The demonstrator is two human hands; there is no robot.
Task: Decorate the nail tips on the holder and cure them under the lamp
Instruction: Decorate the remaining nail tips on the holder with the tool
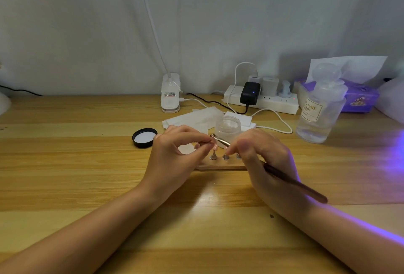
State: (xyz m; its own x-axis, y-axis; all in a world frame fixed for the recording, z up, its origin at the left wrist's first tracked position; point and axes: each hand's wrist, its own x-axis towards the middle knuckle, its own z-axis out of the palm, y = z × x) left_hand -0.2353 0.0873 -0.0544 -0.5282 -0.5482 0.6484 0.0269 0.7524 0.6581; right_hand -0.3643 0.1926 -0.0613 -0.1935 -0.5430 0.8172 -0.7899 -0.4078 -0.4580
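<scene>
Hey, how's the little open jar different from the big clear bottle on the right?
The jar is short and wide; the bottle is tall, with a rounded stopper. The jar is uncapped, a black lid lying to its left; the bottle is closed. The bottle bears a label; the jar shows none. Both are translucent and stand upright on the wooden table.

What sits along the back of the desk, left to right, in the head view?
White clip-on lamp base → white power strip with a black adapter plugged in → clear plastic bottle with a round cap and a "NAIL" label → purple tissue box.
</scene>
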